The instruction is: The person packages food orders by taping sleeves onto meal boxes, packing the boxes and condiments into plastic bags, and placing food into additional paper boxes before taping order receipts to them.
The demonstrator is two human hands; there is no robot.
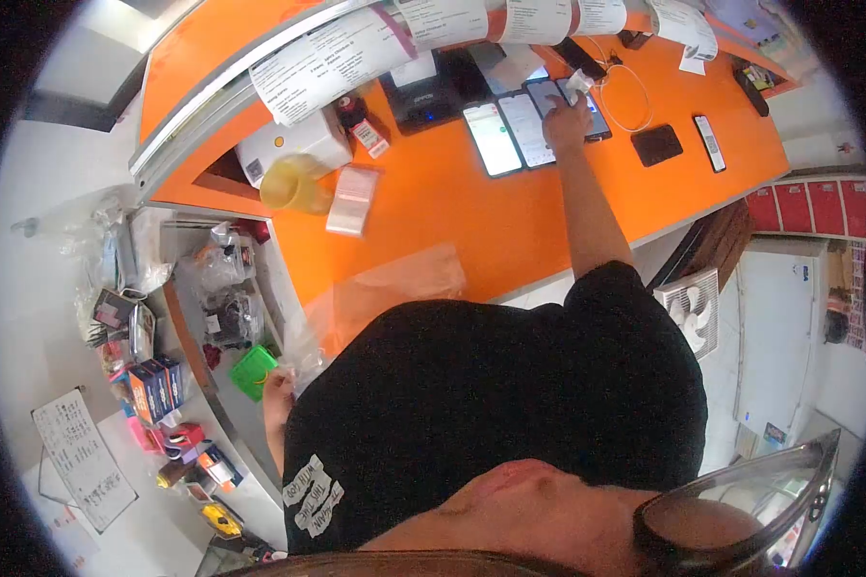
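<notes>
My right hand (569, 123) reaches over the orange counter (423, 216), fingers spread on a row of smartphones. Its fingertips touch a dark-framed phone (543, 94). To its left lie a phone with a light screen (526, 135) and a phone with a white-green screen (492, 139). Another lit phone (595, 117) is partly covered by the hand. Low on the left, my left hand (277, 392) is beside a green plastic tray (253, 371) and some clear plastic film (310, 367). Its fingers look curled; a small yellow strip shows near them, but what they hold is unclear.
A yellow cup (293, 187), a stack of clear sleeves (353, 200) and a white box (293, 146) stand on the counter's left. A black phone (656, 145), a narrow lit phone (710, 143) and a white cable (635, 96) lie right. Paper slips (327, 62) hang along the top.
</notes>
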